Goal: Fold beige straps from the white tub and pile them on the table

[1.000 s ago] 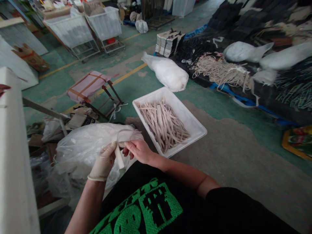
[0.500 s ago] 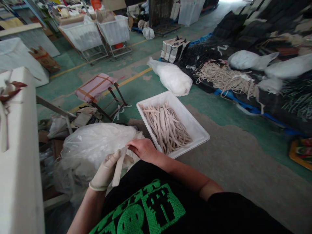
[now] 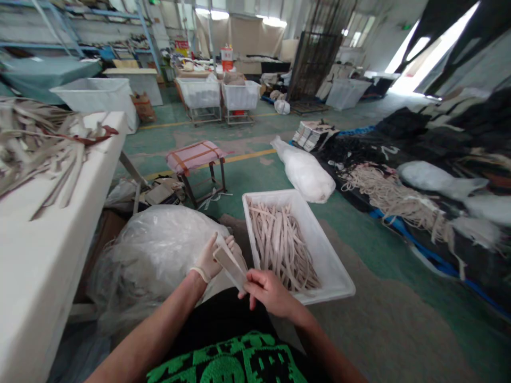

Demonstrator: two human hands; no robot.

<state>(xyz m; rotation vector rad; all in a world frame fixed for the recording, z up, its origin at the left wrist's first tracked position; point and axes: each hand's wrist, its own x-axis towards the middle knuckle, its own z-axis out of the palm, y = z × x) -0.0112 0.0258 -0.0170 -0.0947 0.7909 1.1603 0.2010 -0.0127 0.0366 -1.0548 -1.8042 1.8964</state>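
Head view, lower centre: gloved left hand (image 3: 208, 259) grips pale strip (image 3: 230, 267), right hand (image 3: 270, 292) pinches lower end; handling step, seemingly; next move calls for steady two-handed control.

Open floor (image 3: 255, 173) lies between the stool (image 3: 196, 158) and the white bag (image 3: 305, 173). The bin's near wall (image 3: 324, 298) blocks low passage rightward; the clear plastic bag (image 3: 159, 244) crowds the left.

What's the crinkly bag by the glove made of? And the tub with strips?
The bag looks like thin, shiny plastic: it's wrinkly and partly see-through. The tub is probably hard, smooth plastic, because its walls stand stiff.
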